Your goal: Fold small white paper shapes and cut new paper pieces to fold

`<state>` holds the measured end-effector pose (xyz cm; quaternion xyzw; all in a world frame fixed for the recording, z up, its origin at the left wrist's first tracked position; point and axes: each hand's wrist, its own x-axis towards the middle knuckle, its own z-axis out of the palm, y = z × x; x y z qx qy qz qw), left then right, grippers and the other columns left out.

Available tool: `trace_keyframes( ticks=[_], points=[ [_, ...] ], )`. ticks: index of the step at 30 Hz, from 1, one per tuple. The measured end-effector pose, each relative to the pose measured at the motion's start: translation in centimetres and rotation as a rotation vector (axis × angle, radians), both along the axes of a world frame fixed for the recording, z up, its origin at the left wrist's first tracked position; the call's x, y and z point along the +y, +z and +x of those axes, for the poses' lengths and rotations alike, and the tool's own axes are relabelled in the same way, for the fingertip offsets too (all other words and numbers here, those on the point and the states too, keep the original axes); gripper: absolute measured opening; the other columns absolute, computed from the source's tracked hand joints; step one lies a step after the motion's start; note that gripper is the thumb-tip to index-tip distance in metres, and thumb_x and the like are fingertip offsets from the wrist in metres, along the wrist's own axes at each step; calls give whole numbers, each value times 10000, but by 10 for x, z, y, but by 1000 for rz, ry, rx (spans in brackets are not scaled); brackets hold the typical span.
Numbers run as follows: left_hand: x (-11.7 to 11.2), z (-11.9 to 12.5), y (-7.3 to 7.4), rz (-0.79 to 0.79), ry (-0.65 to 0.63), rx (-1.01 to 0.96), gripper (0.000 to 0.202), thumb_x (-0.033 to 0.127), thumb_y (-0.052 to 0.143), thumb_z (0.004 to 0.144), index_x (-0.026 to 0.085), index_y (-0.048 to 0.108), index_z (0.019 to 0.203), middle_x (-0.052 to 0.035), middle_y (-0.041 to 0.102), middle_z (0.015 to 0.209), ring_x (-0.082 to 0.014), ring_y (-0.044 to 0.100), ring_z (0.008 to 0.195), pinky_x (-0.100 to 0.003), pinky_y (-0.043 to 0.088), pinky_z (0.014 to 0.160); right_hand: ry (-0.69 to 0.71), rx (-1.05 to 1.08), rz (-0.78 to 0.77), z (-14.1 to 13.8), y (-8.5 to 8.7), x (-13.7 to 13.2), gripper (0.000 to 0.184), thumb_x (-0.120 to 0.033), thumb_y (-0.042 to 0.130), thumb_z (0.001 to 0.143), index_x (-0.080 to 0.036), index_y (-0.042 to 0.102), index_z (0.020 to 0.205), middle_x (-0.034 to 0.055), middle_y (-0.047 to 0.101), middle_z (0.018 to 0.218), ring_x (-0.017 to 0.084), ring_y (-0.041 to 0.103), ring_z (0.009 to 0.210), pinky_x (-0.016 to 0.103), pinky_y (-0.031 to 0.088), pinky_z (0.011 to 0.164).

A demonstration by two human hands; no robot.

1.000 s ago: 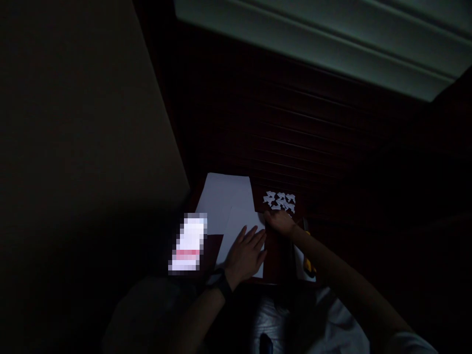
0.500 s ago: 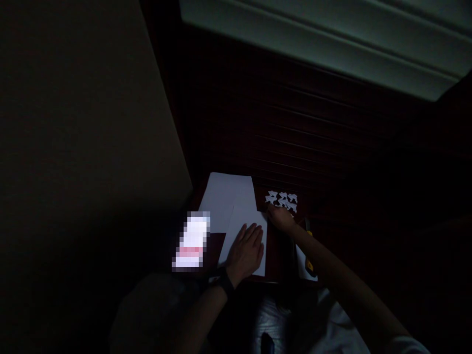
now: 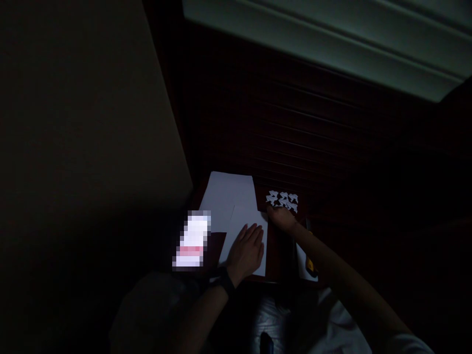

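My left hand (image 3: 246,250) lies flat on a sheet of white paper (image 3: 239,223), fingers stretched out and pointing away from me. At the sheet's far right corner is my right hand (image 3: 280,218), its fingers closed. Shadow and the fingers themselves hide what they hold, if anything. Just beyond the right hand lie several small folded white paper pieces (image 3: 283,199), grouped on the dark table (image 3: 273,260). A larger white sheet (image 3: 228,194) rests partly beneath the first one, farther back.
A lit, pixelated screen (image 3: 191,241) is at the left. Partly behind my right forearm, a yellow-and-black tool (image 3: 310,267) lies on another white sheet (image 3: 301,260). Dark slatted panelling (image 3: 295,128) stands behind the table, and a wall (image 3: 92,123) rises at the left.
The view has shifted very slightly. Both hands and the papers hold almost the same positions.
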<state>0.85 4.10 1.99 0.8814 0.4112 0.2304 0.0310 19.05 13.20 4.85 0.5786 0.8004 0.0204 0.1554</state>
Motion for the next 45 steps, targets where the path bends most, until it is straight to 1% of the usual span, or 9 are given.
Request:
trace_keyframes(
  ticks=[4,8,13,18,22,26,32,36,45],
  points=[
    [0,0,0,-12,1,0,422,239,328,892,144,435,1289,-93,433,1360,-220,290,1309,-455,139,1111,-98,18,48,0,-8,-1,290,-242,227,955,-109,413,1133,167,644,955,218,636,889,274,445,715],
    [0,0,0,-25,12,15,419,242,328,893,145,437,1287,-89,430,1362,-213,281,1313,-443,137,1114,-107,22,67,0,-14,-6,304,-240,222,956,-116,386,1180,152,649,958,208,642,870,265,446,702],
    [0,0,-1,-1,-1,11,427,229,334,885,150,428,1293,-94,437,1356,-221,293,1308,-463,141,1107,-25,-8,54,-1,-12,-8,233,-190,303,931,-106,411,1120,161,654,885,227,645,830,291,460,689],
    [1,-2,-2,-17,-18,38,465,200,355,853,134,400,1311,-100,431,1360,-228,276,1315,-452,133,1109,140,-22,11,-7,0,-10,204,-109,344,895,-105,452,1068,176,632,938,228,627,859,310,466,707],
    [2,-3,-5,-29,-10,57,505,134,374,806,104,396,1309,-116,411,1371,-223,257,1323,-425,128,1112,272,-10,-11,-15,3,-31,224,-141,313,917,-135,448,1095,143,619,974,207,619,848,292,470,684],
    [4,-3,-9,-28,5,59,504,106,370,790,84,415,1291,-129,392,1382,-221,235,1331,-409,135,1111,395,17,34,-17,-3,-59,247,-138,334,908,-118,411,1142,129,613,960,198,619,792,280,473,634],
    [4,-3,-13,-12,6,60,501,123,378,795,93,415,1294,-125,390,1384,-226,251,1324,-417,140,1106,366,33,32,-14,-12,-89,192,-98,376,886,-119,426,1071,103,620,880,178,614,776,266,466,638],
    [5,-3,-13,3,5,45,490,123,374,804,97,415,1291,-123,400,1378,-225,255,1323,-422,147,1102,365,86,24,-16,-12,-102,138,-105,396,884,-139,438,1011,80,620,851,168,605,753,249,453,617],
    [5,-3,-14,-12,-4,42,511,146,413,795,76,396,1301,-146,376,1389,-226,235,1330,-409,138,1104,397,159,-24,-18,-16,-132,107,-113,411,883,-143,465,971,78,609,832,173,594,773,257,443,644]
  ],
)
